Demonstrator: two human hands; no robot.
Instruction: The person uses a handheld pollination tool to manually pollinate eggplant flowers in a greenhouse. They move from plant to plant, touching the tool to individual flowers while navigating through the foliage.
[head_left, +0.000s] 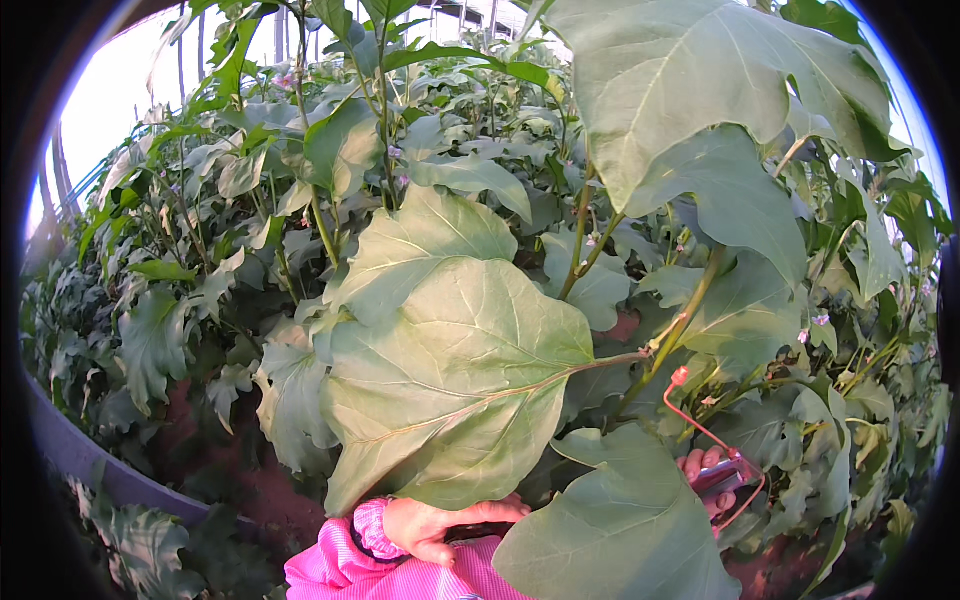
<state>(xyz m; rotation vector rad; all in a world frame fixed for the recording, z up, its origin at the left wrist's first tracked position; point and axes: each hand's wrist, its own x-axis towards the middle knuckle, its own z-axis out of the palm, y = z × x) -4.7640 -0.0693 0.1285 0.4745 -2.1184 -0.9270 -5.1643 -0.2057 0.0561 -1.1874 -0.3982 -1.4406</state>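
Note:
My left hand is at the lower middle, in a pink checked sleeve. Its fingertips reach to the lower edge of a large eggplant leaf. A dark gap or thing shows between thumb and fingers; whether the hand grips anything is unclear. At the lower right, partly behind another broad leaf, my right hand is closed around a small shiny hand-held sprayer. From it a thin bent red tube rises to a nozzle-like tip beside a thick eggplant stem.
Dense eggplant plants with small purple flowers surround me. Large leaves hang close at the upper right. A curved grey-purple edging or pipe runs along the left, above reddish soil. Greenhouse posts stand far behind.

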